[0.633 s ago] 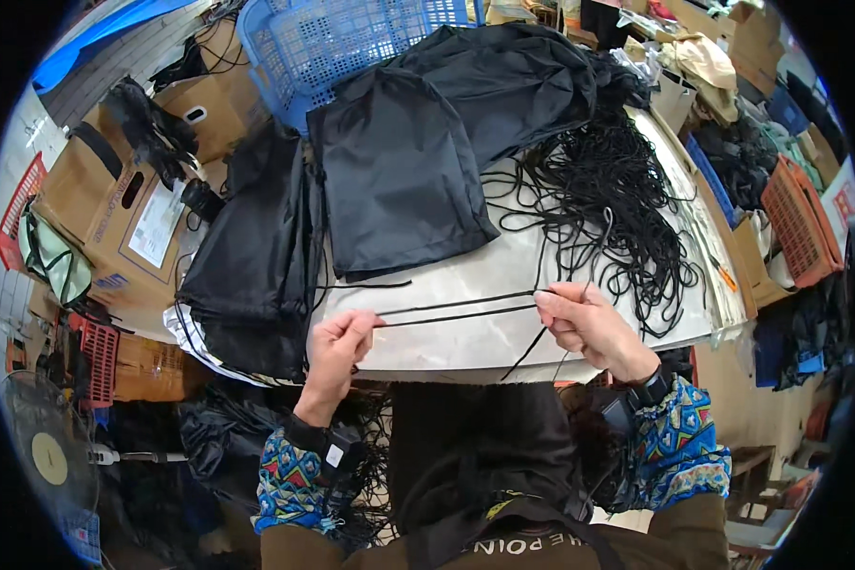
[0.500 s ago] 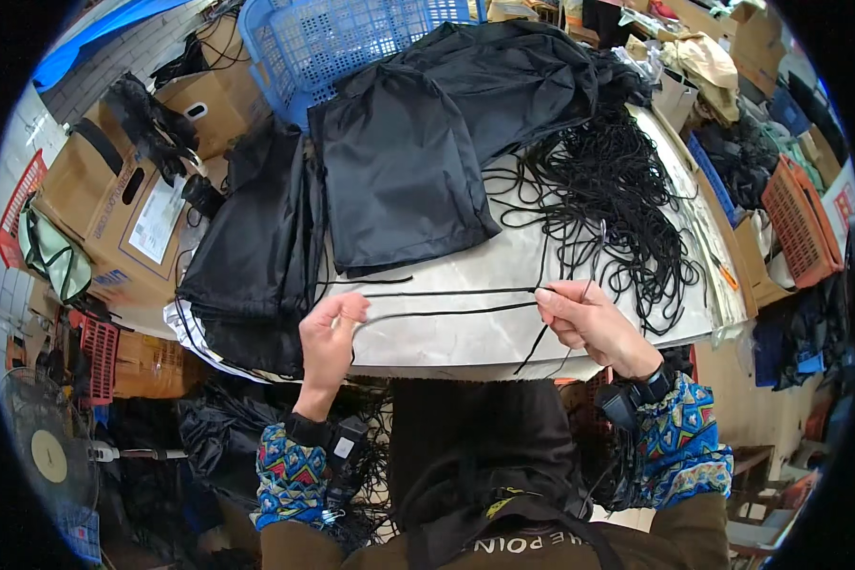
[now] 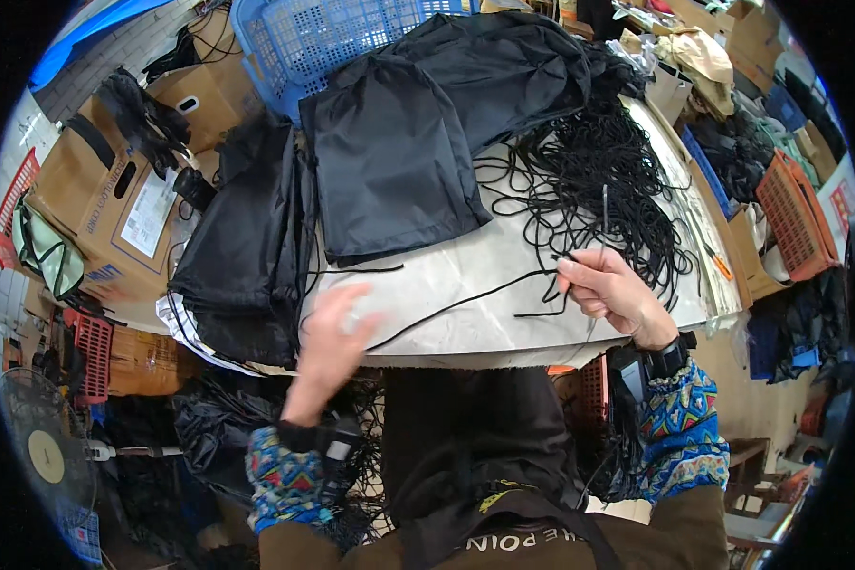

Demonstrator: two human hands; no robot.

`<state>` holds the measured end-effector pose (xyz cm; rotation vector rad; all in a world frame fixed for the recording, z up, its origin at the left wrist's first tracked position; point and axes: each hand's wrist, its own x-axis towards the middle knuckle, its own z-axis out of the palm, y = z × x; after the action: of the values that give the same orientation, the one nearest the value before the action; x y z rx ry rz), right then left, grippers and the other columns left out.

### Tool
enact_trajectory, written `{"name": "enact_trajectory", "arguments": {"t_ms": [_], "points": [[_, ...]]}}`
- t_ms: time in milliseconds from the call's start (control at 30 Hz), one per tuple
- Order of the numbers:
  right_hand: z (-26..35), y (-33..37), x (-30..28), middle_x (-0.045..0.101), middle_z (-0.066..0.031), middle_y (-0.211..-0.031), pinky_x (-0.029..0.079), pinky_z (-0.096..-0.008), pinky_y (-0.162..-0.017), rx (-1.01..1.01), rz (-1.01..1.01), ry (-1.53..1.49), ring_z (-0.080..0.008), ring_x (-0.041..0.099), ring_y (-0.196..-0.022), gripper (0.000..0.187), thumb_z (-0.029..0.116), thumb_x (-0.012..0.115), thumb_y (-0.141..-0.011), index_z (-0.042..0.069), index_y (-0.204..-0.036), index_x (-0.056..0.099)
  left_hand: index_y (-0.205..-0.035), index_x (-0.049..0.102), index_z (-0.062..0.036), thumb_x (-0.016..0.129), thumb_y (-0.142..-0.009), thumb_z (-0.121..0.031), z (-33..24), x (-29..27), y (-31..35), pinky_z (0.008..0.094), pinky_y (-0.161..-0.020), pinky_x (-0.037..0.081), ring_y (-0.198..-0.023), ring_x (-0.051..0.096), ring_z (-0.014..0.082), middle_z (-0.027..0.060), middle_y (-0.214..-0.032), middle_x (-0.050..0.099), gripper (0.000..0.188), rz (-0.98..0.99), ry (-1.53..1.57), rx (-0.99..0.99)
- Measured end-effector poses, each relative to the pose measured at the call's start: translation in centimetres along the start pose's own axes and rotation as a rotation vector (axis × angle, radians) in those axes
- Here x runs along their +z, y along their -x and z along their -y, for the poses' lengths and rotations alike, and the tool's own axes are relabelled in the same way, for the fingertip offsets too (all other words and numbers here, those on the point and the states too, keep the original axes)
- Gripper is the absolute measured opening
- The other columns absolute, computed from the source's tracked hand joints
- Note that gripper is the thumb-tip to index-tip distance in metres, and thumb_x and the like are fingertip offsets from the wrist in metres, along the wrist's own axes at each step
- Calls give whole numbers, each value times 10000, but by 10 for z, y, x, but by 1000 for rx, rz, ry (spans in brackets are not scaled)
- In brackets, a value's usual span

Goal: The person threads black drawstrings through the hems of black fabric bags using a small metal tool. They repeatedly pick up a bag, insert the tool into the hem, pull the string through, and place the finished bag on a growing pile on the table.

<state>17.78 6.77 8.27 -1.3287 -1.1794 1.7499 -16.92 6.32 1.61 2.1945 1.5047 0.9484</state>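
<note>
My right hand (image 3: 606, 290) pinches a black cord (image 3: 465, 306) between thumb and fingertips at the right of the table. From there the cord droops leftward to the front edge, and a short bent end hangs below the fingers. A thin metal rod (image 3: 605, 204) sticks up past the same hand; how it is held is partly hidden. My left hand (image 3: 332, 347) is blurred by motion over the table's front edge, thumb and fingers apart, beside the cord's left stretch. Beyond the hands lies a flat black fabric bag (image 3: 394, 161). A tangled heap of black cords (image 3: 608, 171) lies beyond my right hand.
More black fabric pieces (image 3: 242, 247) are stacked at the left of the pale table (image 3: 427, 332), and others (image 3: 513, 71) lie at the back. Behind stands a blue plastic basket (image 3: 313, 43). Cardboard boxes (image 3: 114, 228) crowd the left; a fan (image 3: 47, 456) stands lower left.
Two cord lengths were stretched taut between my hands; now my left hand has let go and the cord sags. My right hand has moved slightly right and away from me.
</note>
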Motion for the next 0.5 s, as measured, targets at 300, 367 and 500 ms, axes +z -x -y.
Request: {"name": "enact_trajectory", "arguments": {"t_ms": [300, 367, 500], "points": [[-4, 12, -29, 307, 106, -516, 169, -190, -354, -112, -116, -37, -5, 238, -403, 270, 263, 536, -943, 78, -747, 565, -877, 662, -13, 557, -911, -182, -72, 24, -27, 176, -443, 268, -502, 378, 1, -85, -589, 475, 202, 558, 955, -288], [-11, 16, -52, 293, 106, -511, 160, -191, -335, -185, -255, -106, -6, 229, -383, 262, 271, 540, -940, 91, -750, 542, -863, 667, -20, 571, -893, -149, -47, -14, -17, 168, -457, 270, -496, 358, 4, -85, -595, 472, 164, 609, 899, -364], [-18, 8, -77, 289, 97, -526, 163, -173, -321, -286, -394, -339, -2, 231, -373, 255, 273, 536, -944, 92, -766, 511, -822, 673, -18, 603, -864, -120, 20, -64, 12, 176, -443, 266, -497, 382, 8, -71, -591, 479, 131, 252, 659, -410]]}}
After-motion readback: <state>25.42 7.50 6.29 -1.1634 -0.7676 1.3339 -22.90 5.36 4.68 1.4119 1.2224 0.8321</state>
